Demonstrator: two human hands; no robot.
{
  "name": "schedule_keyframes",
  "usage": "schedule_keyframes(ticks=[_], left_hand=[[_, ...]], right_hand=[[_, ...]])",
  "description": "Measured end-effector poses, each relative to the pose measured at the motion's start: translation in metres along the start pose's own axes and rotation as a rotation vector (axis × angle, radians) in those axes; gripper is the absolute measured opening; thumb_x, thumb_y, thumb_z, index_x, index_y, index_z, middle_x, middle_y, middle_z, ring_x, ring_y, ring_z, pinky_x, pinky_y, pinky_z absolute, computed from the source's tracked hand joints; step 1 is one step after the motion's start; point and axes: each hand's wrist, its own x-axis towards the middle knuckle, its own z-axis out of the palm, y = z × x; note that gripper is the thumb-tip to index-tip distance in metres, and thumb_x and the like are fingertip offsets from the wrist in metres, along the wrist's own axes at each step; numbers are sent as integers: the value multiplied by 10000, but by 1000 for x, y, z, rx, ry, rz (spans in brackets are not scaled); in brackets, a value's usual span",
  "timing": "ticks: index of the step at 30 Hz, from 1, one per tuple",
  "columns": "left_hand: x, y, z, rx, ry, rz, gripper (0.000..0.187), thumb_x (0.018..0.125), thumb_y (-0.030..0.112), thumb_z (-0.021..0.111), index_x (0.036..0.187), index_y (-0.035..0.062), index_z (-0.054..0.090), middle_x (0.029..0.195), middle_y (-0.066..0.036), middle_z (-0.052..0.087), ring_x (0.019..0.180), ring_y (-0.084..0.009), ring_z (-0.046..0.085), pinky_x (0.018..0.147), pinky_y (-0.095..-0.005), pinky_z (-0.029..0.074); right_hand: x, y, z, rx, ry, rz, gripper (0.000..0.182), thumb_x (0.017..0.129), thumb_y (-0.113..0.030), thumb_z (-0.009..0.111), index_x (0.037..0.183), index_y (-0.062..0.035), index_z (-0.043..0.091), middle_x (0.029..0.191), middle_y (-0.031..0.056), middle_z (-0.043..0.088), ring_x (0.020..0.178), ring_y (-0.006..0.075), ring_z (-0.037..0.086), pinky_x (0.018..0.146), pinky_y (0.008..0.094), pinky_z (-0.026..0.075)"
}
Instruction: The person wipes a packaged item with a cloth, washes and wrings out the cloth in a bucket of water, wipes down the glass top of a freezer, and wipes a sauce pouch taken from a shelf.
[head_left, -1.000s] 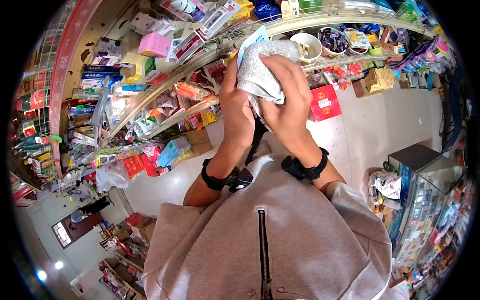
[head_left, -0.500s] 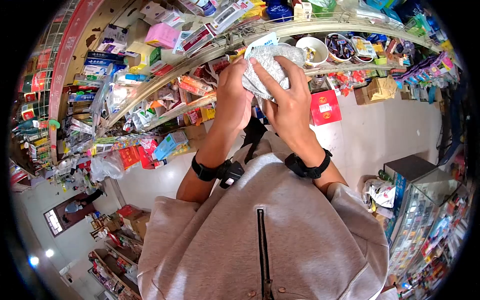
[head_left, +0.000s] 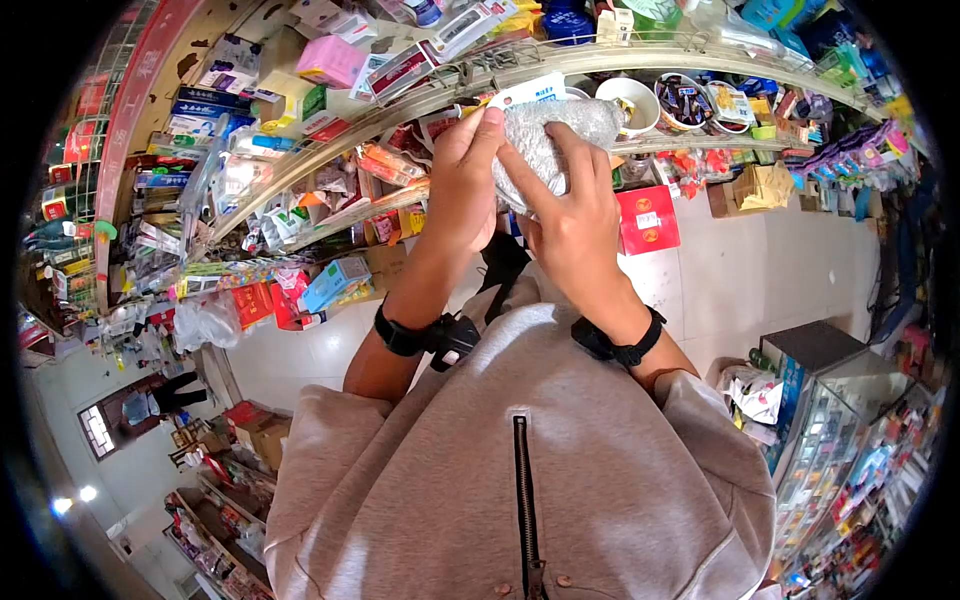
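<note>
A grey, fuzzy cloth (head_left: 560,125) is bunched up between my hands, in front of the shelf edge. My left hand (head_left: 465,180) is closed at the cloth's left edge, thumb pointing up and pressed against it. Across the front of the cloth lie the bent fingers of my right hand (head_left: 575,200), pressing into it. A white piece with blue print (head_left: 535,92) and a rounded outline shows beyond the cloth, right by my left fingertips. Its lower part is hidden behind the cloth.
A curved shelf (head_left: 640,52) crowded with boxes and packets runs ahead. White tubs (head_left: 630,105) stand just beyond my right hand. A red box (head_left: 648,220) lies below the shelf. At right is a glass display case (head_left: 825,420); a person (head_left: 160,398) is far left.
The cloth has spread wider to the right, and more of the white piece shows behind it. My right fingers have shifted slightly over the cloth. More of the distant person is visible.
</note>
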Motion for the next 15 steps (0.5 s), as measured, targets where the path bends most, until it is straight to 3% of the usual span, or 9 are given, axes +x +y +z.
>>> schedule_keyframes(ticks=[3,5,6,10,12,15], left_hand=[[3,8,0,53,60,34,345,1055,232,488,1202,-65,582,1064,-98,650,986,-146,613,907,-297,480],[10,17,-4,-156,-55,36,353,1063,236,469,1198,-71,580,1119,-128,657,1042,-173,629,916,-317,497],[10,19,-6,-85,-77,26,395,1059,206,440,1311,-96,471,1314,-214,577,1223,-288,576,1084,-453,425],[12,17,-10,-147,-70,9,399,1059,207,436,1310,-101,469,1317,-221,573,1219,-296,577,1083,-457,424],[11,13,-11,-227,-75,-28,379,1073,217,413,1286,-88,484,1252,-205,596,1140,-279,621,1014,-435,488],[11,9,-12,-253,-43,-74,383,1075,214,395,1304,-85,463,1262,-210,589,1167,-288,606,1035,-448,472]], right_hand=[[-9,2,0,-48,-23,-88,567,694,-57,657,1246,-184,683,1248,160,546,1001,333,546,827,406,532],[-17,3,3,-63,-28,-104,554,693,-65,653,1234,-179,691,1253,148,547,1007,318,546,836,393,534],[-18,5,4,-35,-42,-97,552,687,-63,653,1225,-177,697,1254,147,548,1008,318,547,836,393,533],[-21,7,-2,12,-94,-111,534,682,-54,647,1201,-165,713,1267,141,552,1010,318,547,835,394,532],[-24,11,-6,23,-118,-117,534,678,-48,647,1196,-159,715,1271,136,556,1008,316,549,837,393,530],[-26,14,-10,24,-146,-134,536,671,-36,648,1190,-148,716,1276,123,563,1005,311,554,843,390,528]])
